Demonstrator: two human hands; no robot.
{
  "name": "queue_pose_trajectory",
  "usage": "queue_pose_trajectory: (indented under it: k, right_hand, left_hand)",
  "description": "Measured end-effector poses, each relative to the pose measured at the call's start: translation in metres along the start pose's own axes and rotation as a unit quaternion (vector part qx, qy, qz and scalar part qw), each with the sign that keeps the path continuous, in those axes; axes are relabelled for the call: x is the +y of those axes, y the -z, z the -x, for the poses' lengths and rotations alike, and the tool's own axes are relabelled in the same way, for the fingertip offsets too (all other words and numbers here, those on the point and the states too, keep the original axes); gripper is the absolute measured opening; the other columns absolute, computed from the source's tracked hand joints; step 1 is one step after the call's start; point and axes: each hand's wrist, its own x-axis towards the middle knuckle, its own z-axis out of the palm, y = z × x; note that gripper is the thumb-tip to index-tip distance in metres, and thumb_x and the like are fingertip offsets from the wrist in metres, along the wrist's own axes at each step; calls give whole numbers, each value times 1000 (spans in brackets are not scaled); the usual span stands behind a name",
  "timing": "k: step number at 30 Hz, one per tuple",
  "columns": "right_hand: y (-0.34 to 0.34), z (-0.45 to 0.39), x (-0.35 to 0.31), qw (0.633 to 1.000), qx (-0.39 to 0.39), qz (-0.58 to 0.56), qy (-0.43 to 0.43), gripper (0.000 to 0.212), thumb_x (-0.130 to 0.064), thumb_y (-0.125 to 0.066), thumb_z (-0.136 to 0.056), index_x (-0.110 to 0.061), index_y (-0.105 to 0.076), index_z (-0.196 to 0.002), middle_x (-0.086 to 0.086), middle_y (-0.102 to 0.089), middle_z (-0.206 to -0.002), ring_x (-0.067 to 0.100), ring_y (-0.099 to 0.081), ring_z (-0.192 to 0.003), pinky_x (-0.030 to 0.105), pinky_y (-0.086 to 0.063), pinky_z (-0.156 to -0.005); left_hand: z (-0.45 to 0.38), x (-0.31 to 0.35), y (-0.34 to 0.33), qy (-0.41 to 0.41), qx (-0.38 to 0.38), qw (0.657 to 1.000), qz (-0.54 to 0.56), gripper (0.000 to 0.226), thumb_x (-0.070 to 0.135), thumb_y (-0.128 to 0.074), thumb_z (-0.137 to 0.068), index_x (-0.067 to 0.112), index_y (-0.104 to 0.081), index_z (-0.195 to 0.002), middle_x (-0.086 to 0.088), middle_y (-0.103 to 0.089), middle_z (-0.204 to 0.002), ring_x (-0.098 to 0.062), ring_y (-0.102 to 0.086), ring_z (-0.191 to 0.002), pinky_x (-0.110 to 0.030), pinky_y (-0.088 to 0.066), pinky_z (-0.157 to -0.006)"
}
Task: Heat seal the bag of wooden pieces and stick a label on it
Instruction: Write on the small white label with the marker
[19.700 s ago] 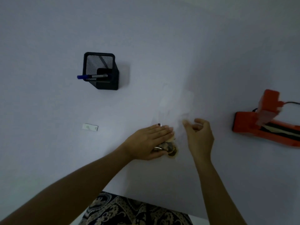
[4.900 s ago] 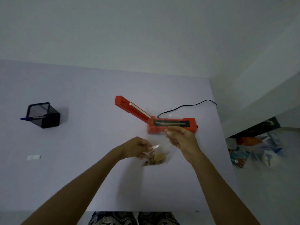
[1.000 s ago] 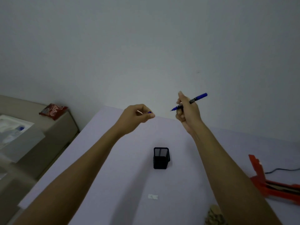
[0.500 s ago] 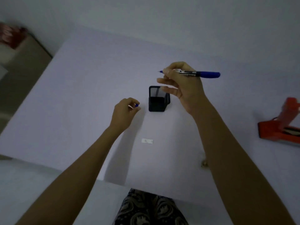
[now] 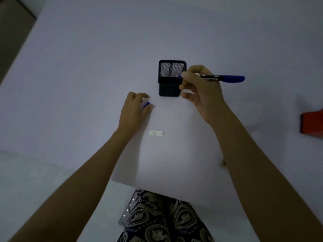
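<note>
On the pale table point(image 5: 87, 84), your right hand point(image 5: 202, 91) grips a blue marker point(image 5: 222, 78) between thumb and curled fingers, its tip pointing left over the black mesh pen holder point(image 5: 172, 78) and its barrel running out to the right. Your left hand point(image 5: 134, 109) is curled round a small blue cap point(image 5: 146, 104), just left of the holder and low over the table. Nearer you, between your two forearms, the small white label point(image 5: 156, 133) lies flat. At the right edge, a corner of the red heat sealer point(image 5: 312, 123) shows. Only a sliver of the bag of wooden pieces point(image 5: 222, 164) peeks out beside your right forearm.
</note>
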Motion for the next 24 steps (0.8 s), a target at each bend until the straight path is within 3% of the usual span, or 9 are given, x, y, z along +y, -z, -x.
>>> queue_pose_trajectory:
  k: [4, 11, 17, 21, 24]
  right_hand:
    - [-3, 4, -3, 1000, -2, 22, -6, 16, -7, -63, -89, -17, -59, -78, -2, -64, -67, 13, -61, -64, 25, -50, -56]
    - [-8, 12, 13, 996, -16, 79, 38, 15, -4, -64, -88, -15, -60, -79, 1, -57, -55, 16, -53, -52, 30, -51, -54]
    - [-5, 18, 58, 992, -34, 121, 16, 7, -9, -63, -91, -15, -64, -88, 4, -66, -66, 19, -65, -61, 34, -57, -60]
    - [-1, 20, 98, 981, -25, 194, 2, 13, -19, -56, -96, -15, -68, -99, 4, -71, -82, 17, -70, -74, 33, -61, -64]
    - [-1, 23, 121, 953, -25, 299, 50, 9, -14, -63, -91, -11, -65, -99, -1, -69, -90, 6, -66, -81, 21, -57, -69]
  left_hand:
    - [27, 9, 11, -41, -7, 999, -35, 24, 26, -58, -94, 13, -61, -114, -6, -51, -106, -15, -51, -89, -25, -44, -70]
    - [51, 8, 10, -68, -204, 974, -75, 42, 41, -65, -85, 23, -55, -121, 3, -46, -118, -11, -51, -100, -24, -48, -85]
    - [37, 6, 4, -83, -223, 967, -95, 27, 33, -66, -86, 18, -59, -108, 0, -48, -109, -13, -50, -93, -26, -49, -82]
    - [33, 5, 3, -110, -225, 965, -74, 19, 27, -71, -82, 16, -59, -93, 3, -53, -93, -12, -50, -79, -20, -40, -69]
    - [31, 5, 2, -102, -235, 966, -41, 18, 23, -72, -82, 14, -58, -88, 9, -53, -76, -7, -49, -66, -17, -38, -63]
